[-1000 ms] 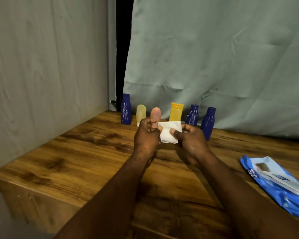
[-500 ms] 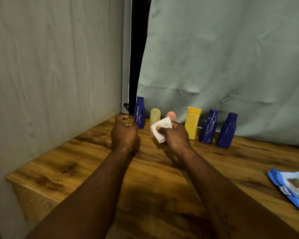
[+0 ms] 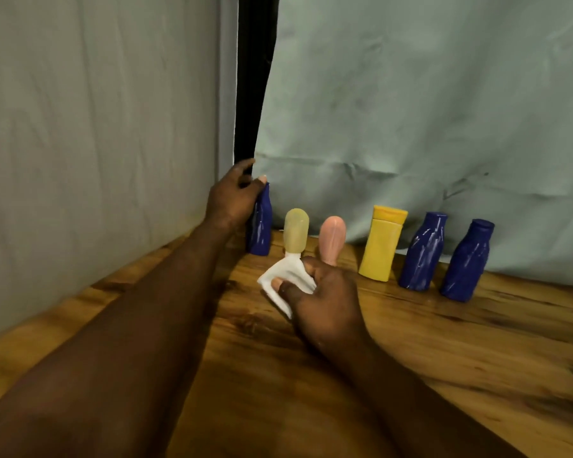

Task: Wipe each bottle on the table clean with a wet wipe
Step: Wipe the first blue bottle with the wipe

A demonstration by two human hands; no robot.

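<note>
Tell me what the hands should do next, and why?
Probably lift the leftmost blue bottle off the table and bring it to the wet wipe. The left hand curls round its neck, the bottle stands on the table unwiped, and the right hand holds the wipe ready nearby.

Makeshift indoor staging corner, no fitted room showing: wrinkled grey sheet [image 3: 96, 127] and pale green sheet [image 3: 427, 94] are hanging as backdrops w/ dark gap [image 3: 248, 77] btwn them; wooden table [image 3: 460, 342] is sitting against them, toiletry bottles [image 3: 381, 249] standing in a row at back.
</note>
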